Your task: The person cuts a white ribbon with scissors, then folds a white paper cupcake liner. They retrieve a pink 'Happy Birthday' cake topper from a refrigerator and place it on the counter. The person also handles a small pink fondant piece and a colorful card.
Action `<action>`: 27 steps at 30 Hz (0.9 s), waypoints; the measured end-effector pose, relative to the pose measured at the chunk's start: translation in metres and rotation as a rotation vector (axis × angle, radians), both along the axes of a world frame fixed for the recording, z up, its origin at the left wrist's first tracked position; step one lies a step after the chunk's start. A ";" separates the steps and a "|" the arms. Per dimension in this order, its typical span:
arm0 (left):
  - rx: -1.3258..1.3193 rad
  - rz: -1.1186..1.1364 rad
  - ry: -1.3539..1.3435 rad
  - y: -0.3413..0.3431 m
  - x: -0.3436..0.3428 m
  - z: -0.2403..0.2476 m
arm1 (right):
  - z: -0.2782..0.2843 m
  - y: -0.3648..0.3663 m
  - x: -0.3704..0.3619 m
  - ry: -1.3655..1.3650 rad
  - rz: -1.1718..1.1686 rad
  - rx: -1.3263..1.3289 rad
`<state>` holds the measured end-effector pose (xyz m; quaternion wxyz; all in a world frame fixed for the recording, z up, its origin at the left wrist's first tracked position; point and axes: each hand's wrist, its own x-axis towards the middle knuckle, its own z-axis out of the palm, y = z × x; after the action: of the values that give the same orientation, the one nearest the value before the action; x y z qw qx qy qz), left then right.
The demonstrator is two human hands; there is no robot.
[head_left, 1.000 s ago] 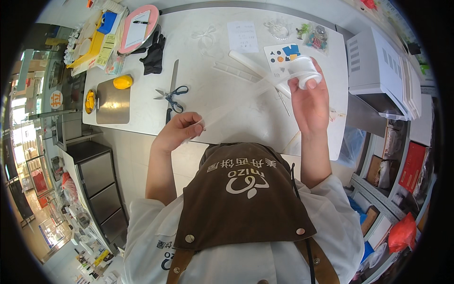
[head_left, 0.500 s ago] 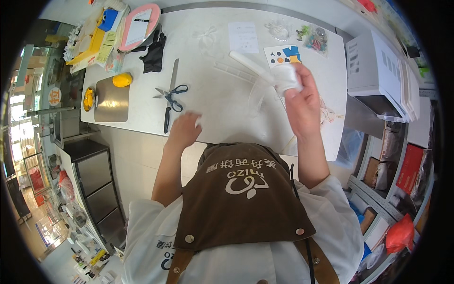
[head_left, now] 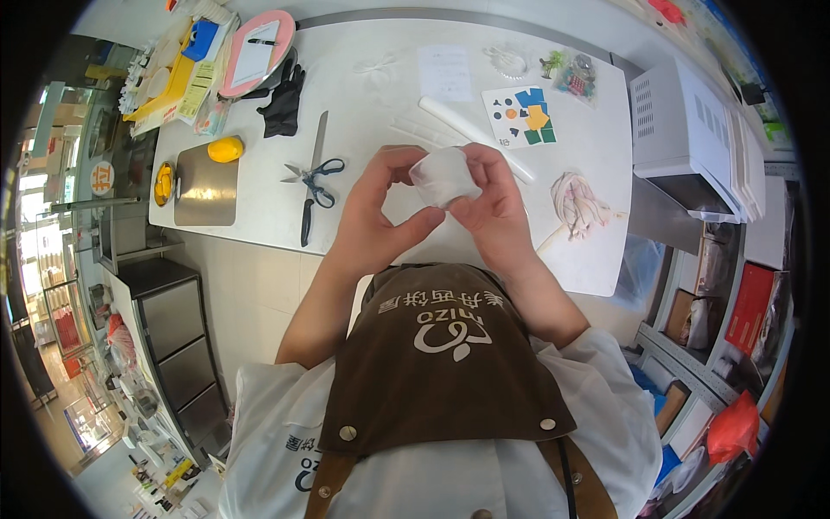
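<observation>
Above the near part of the white table I hold a small roll of translucent white film [head_left: 446,175] between both hands. My right hand [head_left: 497,203] grips its right side, thumb at the lower edge and fingers behind. My left hand [head_left: 385,208] curves round the left side, with its thumb stretched toward the roll's lower edge. Some fingertips are hidden behind the roll. Just beyond the hands lies a white rolling pin [head_left: 462,121], set diagonally and partly covered by the right hand. Left of my left hand are dark-handled scissors [head_left: 316,179] across a long knife [head_left: 319,143].
A crumpled cloth [head_left: 577,206] lies at right, near a coloured card [head_left: 523,115] and a bag of small decorations [head_left: 575,73]. Leftward are a metal board [head_left: 206,186], a yellow fruit [head_left: 225,150], black gloves [head_left: 284,99] and a pink round board [head_left: 281,35]. A white appliance [head_left: 683,130] stands right.
My right hand has brought the roll leftward and nearer to me, uncovering the card and the cloth. The left hand has risen from the table's front edge to the roll's left side.
</observation>
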<state>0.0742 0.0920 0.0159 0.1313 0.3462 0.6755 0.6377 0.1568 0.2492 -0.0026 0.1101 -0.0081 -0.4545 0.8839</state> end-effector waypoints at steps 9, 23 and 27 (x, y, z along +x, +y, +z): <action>-0.146 -0.022 0.028 -0.014 -0.003 0.010 | 0.009 0.012 -0.003 -0.012 0.002 0.706; 0.039 -0.273 -0.711 -0.046 -0.016 0.001 | 0.018 0.029 -0.002 -0.073 -0.045 0.913; 0.173 -0.293 -0.642 -0.040 -0.020 0.005 | 0.019 0.028 -0.002 -0.053 0.011 0.917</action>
<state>0.0540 0.0518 0.0212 0.3968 0.2310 0.4866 0.7433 0.1546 0.2776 0.0161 0.0859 0.0213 -0.8015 0.5914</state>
